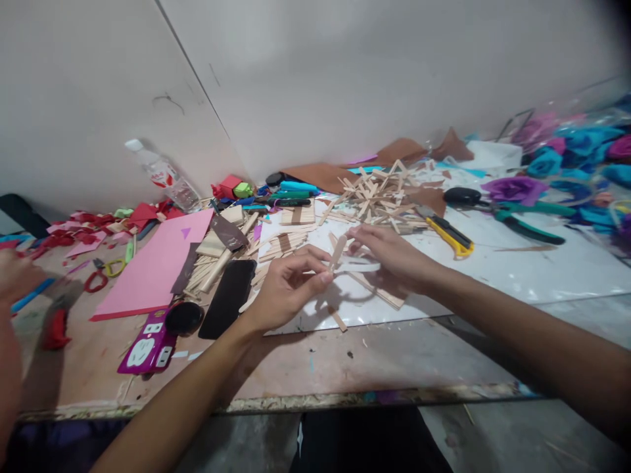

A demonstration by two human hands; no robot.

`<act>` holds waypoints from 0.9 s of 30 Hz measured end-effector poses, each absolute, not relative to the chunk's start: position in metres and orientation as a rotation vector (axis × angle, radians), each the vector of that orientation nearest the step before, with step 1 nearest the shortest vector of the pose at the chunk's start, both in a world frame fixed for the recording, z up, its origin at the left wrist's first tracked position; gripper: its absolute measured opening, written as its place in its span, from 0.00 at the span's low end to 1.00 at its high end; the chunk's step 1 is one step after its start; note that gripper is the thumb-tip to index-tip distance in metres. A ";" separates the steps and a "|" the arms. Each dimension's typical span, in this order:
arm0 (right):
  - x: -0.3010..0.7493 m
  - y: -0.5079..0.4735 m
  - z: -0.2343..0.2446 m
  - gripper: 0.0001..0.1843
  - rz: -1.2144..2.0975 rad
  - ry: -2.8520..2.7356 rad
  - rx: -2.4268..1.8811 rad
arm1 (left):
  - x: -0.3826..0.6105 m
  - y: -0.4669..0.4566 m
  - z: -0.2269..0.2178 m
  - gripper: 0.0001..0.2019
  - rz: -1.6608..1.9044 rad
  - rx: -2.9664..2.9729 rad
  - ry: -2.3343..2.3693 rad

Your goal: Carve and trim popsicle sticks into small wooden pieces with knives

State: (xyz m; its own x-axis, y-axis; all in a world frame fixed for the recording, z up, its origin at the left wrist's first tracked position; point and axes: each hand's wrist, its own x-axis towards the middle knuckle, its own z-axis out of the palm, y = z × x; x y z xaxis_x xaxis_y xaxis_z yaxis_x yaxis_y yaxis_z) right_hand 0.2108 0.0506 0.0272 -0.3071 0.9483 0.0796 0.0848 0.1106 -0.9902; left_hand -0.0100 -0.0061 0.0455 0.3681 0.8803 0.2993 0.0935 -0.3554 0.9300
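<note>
Between the thumb and fingers of my left hand [290, 286] is the lower end of a wooden craft stick [338, 252], which points upward. My right hand [387, 253] is closed in a pinch beside the stick's upper part. A thin white strip [362, 267], paper or tape, runs from the stick into the right hand's fingers. Under the hands, a short stick [338, 319] and a longer flat wooden piece [379, 290] lie on the white sheet [517, 272]. Behind the right hand is a loose heap of craft sticks [372, 194].
A yellow cutter [449, 238] and green-handled pliers [530, 220] lie to the right. At left are a black phone [228, 299], purple power strip [148, 345], pink paper [162, 263] and a bottle [165, 177]. Another person's hand [17, 272] is at the left edge.
</note>
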 end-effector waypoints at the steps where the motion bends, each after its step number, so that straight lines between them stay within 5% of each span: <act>1: 0.211 0.051 0.027 0.16 1.213 -1.567 -1.035 | -0.009 -0.006 0.046 0.10 1.112 1.713 0.884; 7: 0.216 0.040 0.040 0.20 0.666 -1.899 -0.849 | -0.006 -0.007 0.040 0.11 1.081 1.589 0.969; 15: 0.210 0.035 0.039 0.12 0.671 -1.952 -0.693 | -0.004 -0.005 0.036 0.09 1.014 1.739 1.037; 27: 0.211 0.039 0.035 0.16 1.006 -1.789 -0.699 | -0.006 -0.006 0.036 0.09 1.030 1.810 1.064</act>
